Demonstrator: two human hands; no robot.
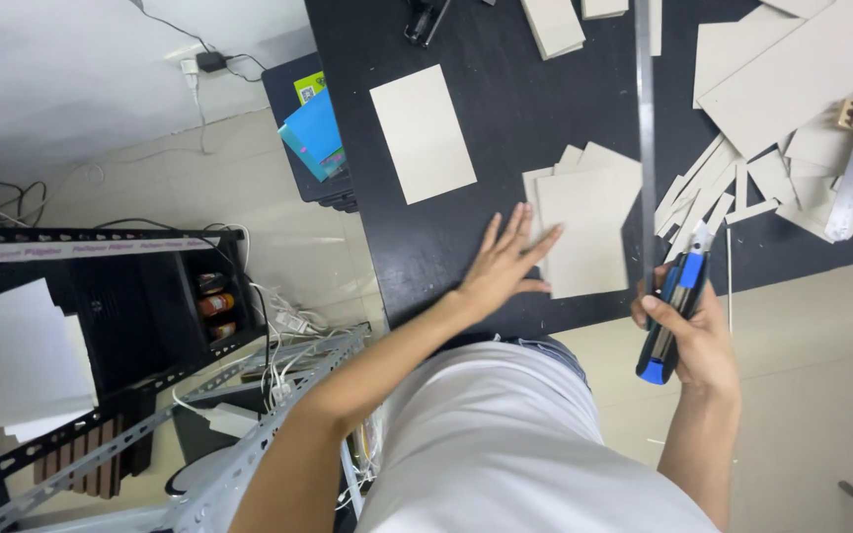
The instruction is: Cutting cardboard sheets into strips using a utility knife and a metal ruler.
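Observation:
My left hand [504, 265] lies flat on the black table [466, 227], fingers spread, fingertips touching the left edge of a stack of grey cardboard sheets [589, 222]. My right hand [698, 336] grips a blue and black utility knife [675, 311], blade end pointing up toward the cardboard. A long metal ruler [646, 128] runs along the right edge of the stack, reaching down to my right hand.
A single grey card [423, 133] lies left of the stack. Cardboard strips and offcuts [742, 183] and larger sheets [802, 79] cover the table's right side. A metal shelf rack [101, 296] with papers stands on the left; cables run over the floor.

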